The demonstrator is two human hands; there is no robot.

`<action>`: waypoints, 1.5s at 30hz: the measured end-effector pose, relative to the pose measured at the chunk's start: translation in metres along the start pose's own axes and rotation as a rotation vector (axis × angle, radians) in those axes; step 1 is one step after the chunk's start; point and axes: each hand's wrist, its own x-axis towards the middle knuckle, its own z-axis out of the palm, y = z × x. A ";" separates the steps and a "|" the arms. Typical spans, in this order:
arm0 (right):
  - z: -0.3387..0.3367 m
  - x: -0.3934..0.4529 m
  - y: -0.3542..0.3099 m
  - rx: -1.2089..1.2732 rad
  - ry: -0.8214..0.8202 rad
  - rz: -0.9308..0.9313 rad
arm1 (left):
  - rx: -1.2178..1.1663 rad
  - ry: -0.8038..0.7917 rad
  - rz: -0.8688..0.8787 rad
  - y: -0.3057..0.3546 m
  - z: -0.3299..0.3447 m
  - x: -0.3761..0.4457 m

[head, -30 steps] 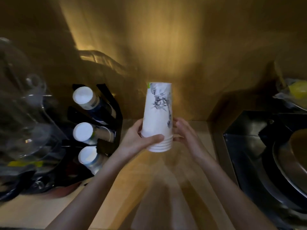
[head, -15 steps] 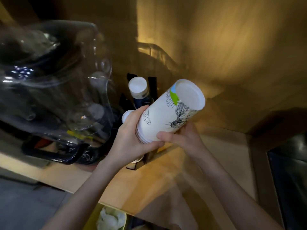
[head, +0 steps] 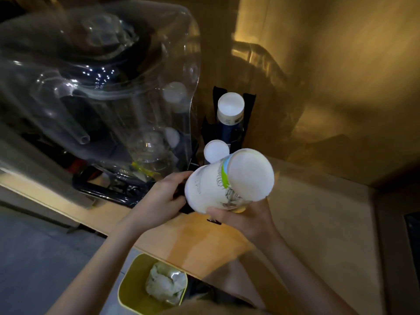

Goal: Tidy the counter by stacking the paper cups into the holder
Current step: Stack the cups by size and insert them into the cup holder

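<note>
- Cups (head: 218,189) tilted, base up, gripped by both: left hand (head: 163,198) at rim, right hand (head: 241,219) beneath.
- Above worktop (head: 306,212), beside holder (head: 227,128).
- Best aligned with free slot, then slid in gently.

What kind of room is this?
Probably a kitchen or drinks counter: a wooden counter with a black cup holder loaded with paper cups, a clear-jug appliance beside it, and a yellow bin below. Both hands hold the cup stack.
</note>
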 end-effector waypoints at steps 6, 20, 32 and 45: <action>0.000 -0.013 0.014 -0.081 0.132 0.055 | 0.064 0.081 -0.083 -0.020 0.032 0.027; -0.015 -0.018 0.005 0.604 0.445 0.259 | -0.109 -0.056 -0.412 -0.025 0.051 0.060; -0.007 -0.028 0.002 0.307 0.339 0.175 | 0.164 0.041 -0.268 -0.030 0.059 0.053; 0.016 -0.028 0.017 0.036 0.297 0.165 | 0.045 0.087 -0.189 -0.026 0.046 0.032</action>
